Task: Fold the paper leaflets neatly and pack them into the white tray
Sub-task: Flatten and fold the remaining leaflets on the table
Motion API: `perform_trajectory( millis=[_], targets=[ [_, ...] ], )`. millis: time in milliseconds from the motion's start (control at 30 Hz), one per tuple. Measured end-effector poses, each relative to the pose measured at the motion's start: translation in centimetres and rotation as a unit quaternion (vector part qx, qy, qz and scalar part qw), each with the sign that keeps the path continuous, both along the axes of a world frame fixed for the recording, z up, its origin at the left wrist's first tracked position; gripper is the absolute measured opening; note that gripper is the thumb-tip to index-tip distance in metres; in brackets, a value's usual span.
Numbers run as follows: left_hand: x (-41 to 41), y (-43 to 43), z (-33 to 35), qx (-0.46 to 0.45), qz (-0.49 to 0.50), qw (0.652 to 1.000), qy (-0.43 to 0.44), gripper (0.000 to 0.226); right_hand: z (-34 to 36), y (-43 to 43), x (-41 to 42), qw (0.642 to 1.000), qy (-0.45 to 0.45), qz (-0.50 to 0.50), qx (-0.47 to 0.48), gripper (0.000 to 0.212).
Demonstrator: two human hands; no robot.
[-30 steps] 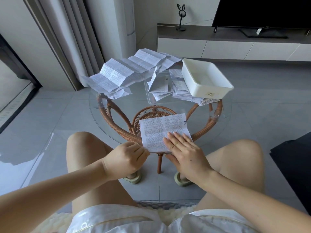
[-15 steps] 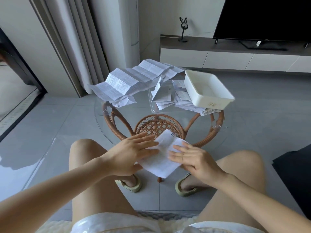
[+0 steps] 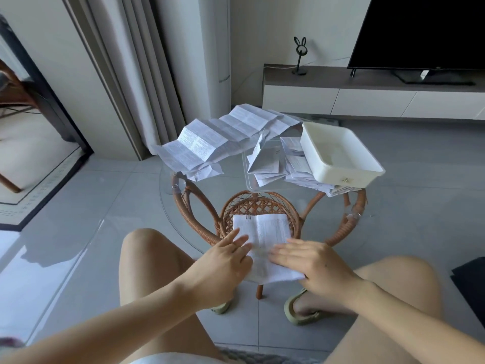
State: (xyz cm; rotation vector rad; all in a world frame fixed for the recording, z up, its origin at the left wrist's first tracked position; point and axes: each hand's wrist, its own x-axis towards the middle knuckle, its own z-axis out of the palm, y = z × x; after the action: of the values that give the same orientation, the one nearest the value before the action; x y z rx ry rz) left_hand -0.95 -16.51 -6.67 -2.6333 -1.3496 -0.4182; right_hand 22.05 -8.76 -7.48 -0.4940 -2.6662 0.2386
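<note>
A printed paper leaflet [image 3: 265,233] lies flat on the near part of the round glass table [image 3: 168,206], creased down its length. My left hand [image 3: 225,261] presses its left edge with straight fingers. My right hand [image 3: 309,261] lies flat across its lower right part. The white tray [image 3: 341,169] sits at the far right of the table, resting on a heap of small leaflets [image 3: 296,164]. A long unfolded leaflet [image 3: 210,137] sprawls at the far left. More leaflets [image 3: 263,164] lie in the middle.
The table has a rattan frame [image 3: 191,214] under the glass. My bare knees flank the near edge, my sandalled feet [image 3: 301,311] below it. A TV cabinet [image 3: 367,98] stands behind, a curtain [image 3: 136,74] at the left.
The leaflet went from tilted between my hands to lying flat and straight, printed side up. Both hands now press it down with flat fingers. The camera has tilted up a little.
</note>
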Motion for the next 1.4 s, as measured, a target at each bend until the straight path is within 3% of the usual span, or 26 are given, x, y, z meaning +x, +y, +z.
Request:
perform_trajectory(
  millis=[67,133,200,267,333,400,500,767,900,1233,1400],
  targets=[
    [-0.3,0.1,0.3,-0.062,0.015,0.994,-0.089,0.021,-0.1,-0.1,0.6,0.998,0.012,-0.014,-0.063,0.050],
    [-0.8,0.1,0.2,-0.081,0.063,0.979,-0.173,0.011,0.2,-0.1,0.7,0.992,0.035,-0.033,-0.119,0.039],
    [-0.8,0.1,-0.2,-0.090,0.132,0.957,-0.244,0.028,0.8,-0.3,0.3,0.977,0.068,-0.080,-0.184,0.027],
    [-0.5,0.3,-0.5,-0.102,0.204,0.924,-0.306,0.039,1.1,-0.3,-0.4,0.955,0.102,-0.147,-0.238,0.034],
    [0.2,0.2,-0.6,-0.099,0.240,0.905,-0.338,0.035,1.0,-0.4,-1.1,0.933,0.136,-0.211,-0.258,0.042],
    [0.8,0.3,-0.7,-0.096,0.259,0.892,-0.358,0.030,0.6,-0.3,-1.8,0.911,0.160,-0.271,-0.267,0.034],
    [1.4,0.4,-0.9,-0.068,0.302,0.884,-0.351,0.027,0.5,-0.6,-2.6,0.900,0.148,-0.336,-0.236,0.028],
    [1.8,1.0,-1.8,-0.052,0.368,0.879,-0.298,0.022,1.4,-0.5,-3.7,0.876,0.045,-0.446,-0.180,0.034],
    [2.1,1.4,-1.5,-0.045,0.370,0.891,-0.259,0.030,2.2,-0.3,-4.1,0.866,-0.005,-0.465,-0.181,0.043],
    [1.6,2.5,-1.9,-0.051,0.376,0.901,-0.210,0.026,2.9,0.7,-4.3,0.856,-0.042,-0.470,-0.210,0.037],
    [1.5,3.1,-1.4,-0.043,0.371,0.908,-0.189,0.034,3.0,0.7,-4.4,0.854,-0.049,-0.475,-0.206,0.034]
  ],
)
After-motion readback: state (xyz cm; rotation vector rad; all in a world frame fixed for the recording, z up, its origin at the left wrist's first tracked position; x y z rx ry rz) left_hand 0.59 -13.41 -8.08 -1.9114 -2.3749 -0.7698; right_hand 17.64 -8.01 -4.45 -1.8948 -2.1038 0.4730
